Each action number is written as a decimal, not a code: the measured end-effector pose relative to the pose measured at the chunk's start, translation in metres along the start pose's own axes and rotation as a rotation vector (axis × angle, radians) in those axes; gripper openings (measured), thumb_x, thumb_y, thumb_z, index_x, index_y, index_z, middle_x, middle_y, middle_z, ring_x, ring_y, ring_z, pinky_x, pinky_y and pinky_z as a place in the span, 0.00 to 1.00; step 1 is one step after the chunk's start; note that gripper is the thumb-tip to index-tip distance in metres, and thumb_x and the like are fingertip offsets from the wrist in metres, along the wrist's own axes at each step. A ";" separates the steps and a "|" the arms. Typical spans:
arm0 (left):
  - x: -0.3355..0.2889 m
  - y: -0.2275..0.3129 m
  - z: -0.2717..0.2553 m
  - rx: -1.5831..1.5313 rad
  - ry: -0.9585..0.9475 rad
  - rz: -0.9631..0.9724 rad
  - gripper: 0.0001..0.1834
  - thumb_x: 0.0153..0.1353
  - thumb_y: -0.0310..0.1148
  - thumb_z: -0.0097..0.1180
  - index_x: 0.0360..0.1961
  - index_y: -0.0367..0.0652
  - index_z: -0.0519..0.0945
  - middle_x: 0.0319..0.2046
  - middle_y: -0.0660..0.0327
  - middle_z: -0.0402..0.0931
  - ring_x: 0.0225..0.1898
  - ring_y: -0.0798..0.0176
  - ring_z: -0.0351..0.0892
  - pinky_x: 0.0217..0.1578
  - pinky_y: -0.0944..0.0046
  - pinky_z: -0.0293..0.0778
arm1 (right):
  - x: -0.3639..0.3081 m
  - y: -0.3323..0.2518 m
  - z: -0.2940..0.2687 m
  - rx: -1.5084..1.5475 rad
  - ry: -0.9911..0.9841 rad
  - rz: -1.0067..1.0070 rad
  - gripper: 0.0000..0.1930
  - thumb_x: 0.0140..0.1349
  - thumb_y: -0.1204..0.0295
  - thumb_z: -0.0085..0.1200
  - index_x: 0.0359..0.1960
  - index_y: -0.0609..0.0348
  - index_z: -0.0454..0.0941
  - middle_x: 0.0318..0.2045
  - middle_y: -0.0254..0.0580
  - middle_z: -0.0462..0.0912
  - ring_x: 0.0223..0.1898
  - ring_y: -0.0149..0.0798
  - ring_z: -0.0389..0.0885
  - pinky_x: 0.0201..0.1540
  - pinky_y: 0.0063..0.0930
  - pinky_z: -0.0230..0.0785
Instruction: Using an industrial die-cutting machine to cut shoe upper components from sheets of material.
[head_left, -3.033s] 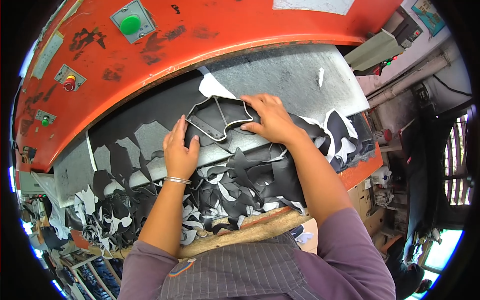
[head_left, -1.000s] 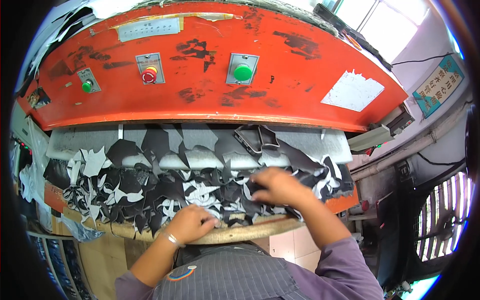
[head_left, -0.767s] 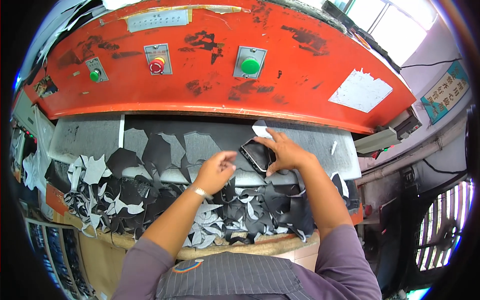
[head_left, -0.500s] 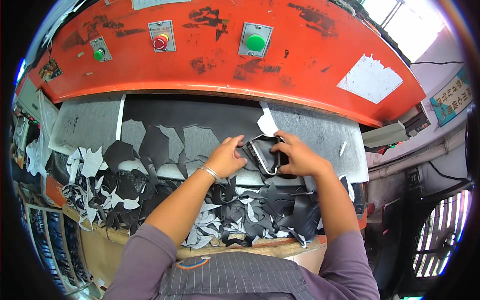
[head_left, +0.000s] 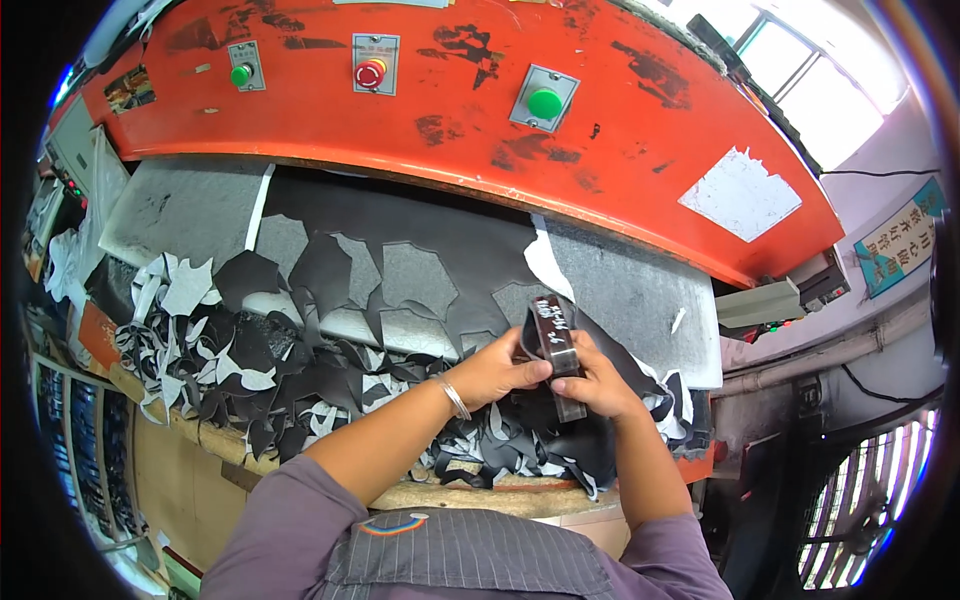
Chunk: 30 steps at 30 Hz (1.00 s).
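A dark metal cutting die (head_left: 553, 335) with pale handwriting on its side is held up on edge between my two hands. My left hand (head_left: 508, 368) is closed on its left side, the thumb pointing in toward it. My right hand (head_left: 600, 380) grips the other side, fingers bent around the frame. Dark material shows by the left fingers, but whether it is a cut piece inside the die I cannot tell. Behind lies a black leather-like sheet (head_left: 400, 215) with several die-shaped openings, spread on a grey cutting board (head_left: 640, 285).
An orange press beam (head_left: 440, 130) spans the far side, carrying two green buttons and a red one (head_left: 369, 73). Black and whitish scraps (head_left: 270, 385) are heaped along the near wooden edge (head_left: 430, 497). A white strip (head_left: 546, 262) lies at the sheet's right edge.
The die has come off the sheet toward me and been tipped up on its side. My left hand has moved from beside it to grip it. The view has shifted slightly.
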<state>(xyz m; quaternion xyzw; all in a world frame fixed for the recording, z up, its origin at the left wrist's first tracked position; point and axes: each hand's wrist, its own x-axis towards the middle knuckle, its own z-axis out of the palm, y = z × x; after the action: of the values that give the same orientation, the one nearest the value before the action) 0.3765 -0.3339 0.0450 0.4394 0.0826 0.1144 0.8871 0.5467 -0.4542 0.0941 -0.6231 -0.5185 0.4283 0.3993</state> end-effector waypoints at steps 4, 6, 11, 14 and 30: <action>-0.032 0.013 0.003 -0.116 0.237 -0.026 0.29 0.63 0.40 0.59 0.59 0.39 0.62 0.49 0.57 0.71 0.51 0.63 0.73 0.48 0.62 0.75 | 0.020 -0.008 0.016 0.015 -0.104 0.004 0.25 0.53 0.60 0.59 0.51 0.60 0.77 0.51 0.46 0.68 0.56 0.44 0.64 0.63 0.35 0.53; -0.043 0.012 -0.008 -0.208 0.329 -0.017 0.25 0.64 0.37 0.58 0.57 0.39 0.64 0.49 0.57 0.71 0.49 0.63 0.75 0.46 0.61 0.76 | 0.032 -0.017 0.026 0.026 -0.117 0.007 0.25 0.54 0.59 0.58 0.52 0.60 0.77 0.47 0.47 0.69 0.57 0.44 0.63 0.63 0.34 0.52; -0.060 0.022 -0.025 -0.232 0.517 0.227 0.18 0.63 0.29 0.57 0.51 0.41 0.67 0.43 0.61 0.76 0.42 0.68 0.78 0.43 0.68 0.76 | 0.062 -0.034 0.051 -0.147 -0.218 -0.034 0.27 0.52 0.55 0.61 0.50 0.59 0.78 0.48 0.50 0.67 0.53 0.46 0.66 0.57 0.35 0.60; -0.069 0.027 -0.034 -0.284 0.608 0.282 0.15 0.61 0.27 0.58 0.48 0.40 0.70 0.36 0.64 0.77 0.33 0.75 0.76 0.31 0.75 0.73 | 0.069 -0.053 0.060 -0.223 -0.243 0.012 0.26 0.48 0.56 0.64 0.46 0.60 0.79 0.49 0.52 0.66 0.54 0.48 0.67 0.57 0.37 0.61; -0.164 0.089 -0.022 1.360 0.493 -0.156 0.31 0.54 0.48 0.64 0.51 0.35 0.74 0.44 0.48 0.74 0.48 0.49 0.74 0.50 0.56 0.70 | 0.178 -0.028 -0.014 -1.017 -0.369 -0.267 0.20 0.45 0.68 0.66 0.43 0.51 0.79 0.68 0.46 0.56 0.60 0.54 0.66 0.60 0.40 0.65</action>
<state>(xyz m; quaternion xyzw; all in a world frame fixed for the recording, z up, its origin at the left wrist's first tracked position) 0.2021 -0.3098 0.1099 0.8480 0.3641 0.0698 0.3789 0.5680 -0.2754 0.1038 -0.5809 -0.7957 0.1717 0.0016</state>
